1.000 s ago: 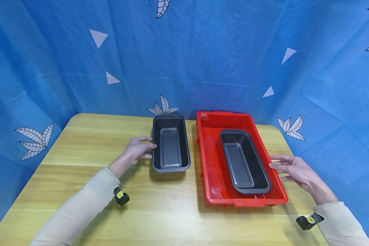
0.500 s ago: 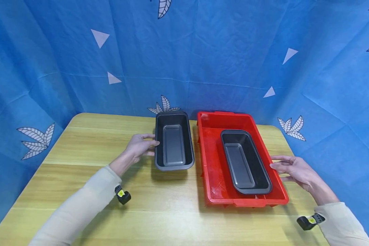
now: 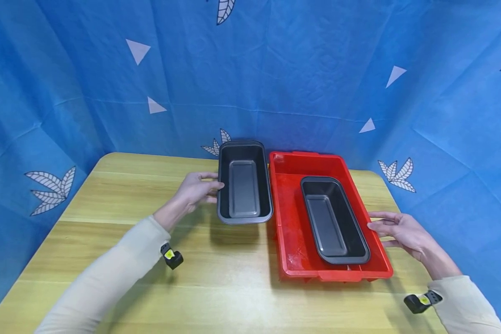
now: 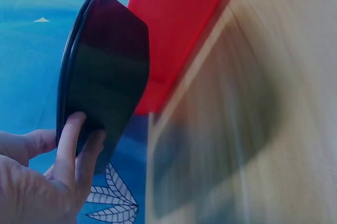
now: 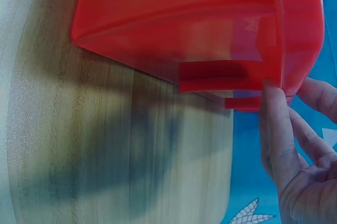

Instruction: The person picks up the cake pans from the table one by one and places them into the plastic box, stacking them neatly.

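My left hand pinches the left rim of a dark grey loaf pan, thumb over the edge and fingers against the outer wall. In the left wrist view this loaf pan is off the table, its shadow falling on the wood, and its rim shows a doubled edge. To its right stands a red plastic tray, with a second dark loaf pan lying inside. My right hand grips the tray's right rim; the right wrist view shows fingers on the outer wall below the lip.
The wooden table has rounded far corners. Behind and beside it hangs a blue cloth with leaf and triangle prints. A small black device is strapped at the left wrist, another black device at the right.
My left hand has raised the loaf pan and carried it rightward and farther back, up close to the tray's left rim. The right hand and the tray have stayed in place.
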`<act>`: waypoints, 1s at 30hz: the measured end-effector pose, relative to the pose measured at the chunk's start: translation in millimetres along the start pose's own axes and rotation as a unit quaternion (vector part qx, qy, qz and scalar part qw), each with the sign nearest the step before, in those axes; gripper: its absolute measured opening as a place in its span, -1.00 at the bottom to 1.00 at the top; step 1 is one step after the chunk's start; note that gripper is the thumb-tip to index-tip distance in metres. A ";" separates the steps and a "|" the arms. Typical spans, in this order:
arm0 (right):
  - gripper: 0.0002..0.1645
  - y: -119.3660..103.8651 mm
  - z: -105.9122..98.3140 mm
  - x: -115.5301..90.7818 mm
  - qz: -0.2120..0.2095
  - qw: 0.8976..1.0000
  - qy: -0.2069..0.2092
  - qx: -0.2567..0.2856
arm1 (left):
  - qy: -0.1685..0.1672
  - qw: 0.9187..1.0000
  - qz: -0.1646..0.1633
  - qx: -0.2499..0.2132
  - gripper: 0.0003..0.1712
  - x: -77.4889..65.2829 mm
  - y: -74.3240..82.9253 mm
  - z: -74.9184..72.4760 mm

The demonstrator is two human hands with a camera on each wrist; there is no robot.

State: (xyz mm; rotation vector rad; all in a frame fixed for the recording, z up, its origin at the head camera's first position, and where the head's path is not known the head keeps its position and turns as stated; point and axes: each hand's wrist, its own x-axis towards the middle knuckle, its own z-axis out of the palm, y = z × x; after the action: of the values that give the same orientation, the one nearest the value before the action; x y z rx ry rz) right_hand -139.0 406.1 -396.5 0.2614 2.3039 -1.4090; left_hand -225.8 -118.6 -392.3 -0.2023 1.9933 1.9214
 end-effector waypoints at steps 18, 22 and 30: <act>-0.10 0.1 -1.2 -0.5 0.004 1.000 -0.001 -0.005 | -0.016 1.000 0.015 -0.012 -0.43 -1.5 17.0 26.6; -0.10 0.3 -1.2 -0.4 0.002 1.000 -0.003 -0.002 | -0.018 1.000 0.014 -0.018 -0.43 -2.0 20.8 32.9; -0.13 0.4 -1.0 -0.1 -0.004 1.000 -0.005 0.004 | -0.025 0.999 0.014 -0.027 -0.47 -2.7 24.2 48.1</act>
State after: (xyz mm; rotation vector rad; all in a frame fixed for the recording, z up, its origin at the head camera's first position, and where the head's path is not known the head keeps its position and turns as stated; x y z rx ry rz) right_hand -139.0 407.1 -396.4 0.2478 2.2935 -1.4198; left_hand -224.1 -70.0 -369.0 -0.1406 1.9236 1.9805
